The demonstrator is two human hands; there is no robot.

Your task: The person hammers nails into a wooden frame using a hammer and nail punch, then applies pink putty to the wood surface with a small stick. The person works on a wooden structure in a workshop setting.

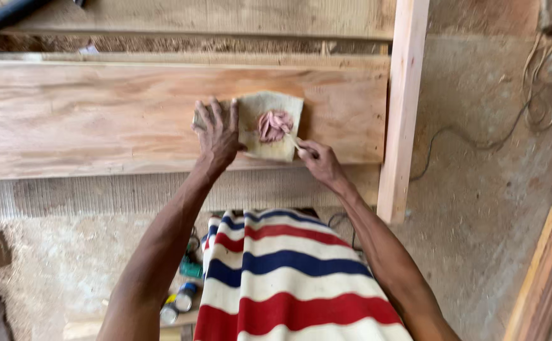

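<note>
Pressing flat, the left hand pins a pale square pad against the wide wooden board, fingers spread, gripping nothing. The right hand pinches a thin stick, its tip in the pinkish putty heaped on the pad. An upright wooden post stands just right.

Upright timber post, loose cable (on the floor), stacked boards.
</note>
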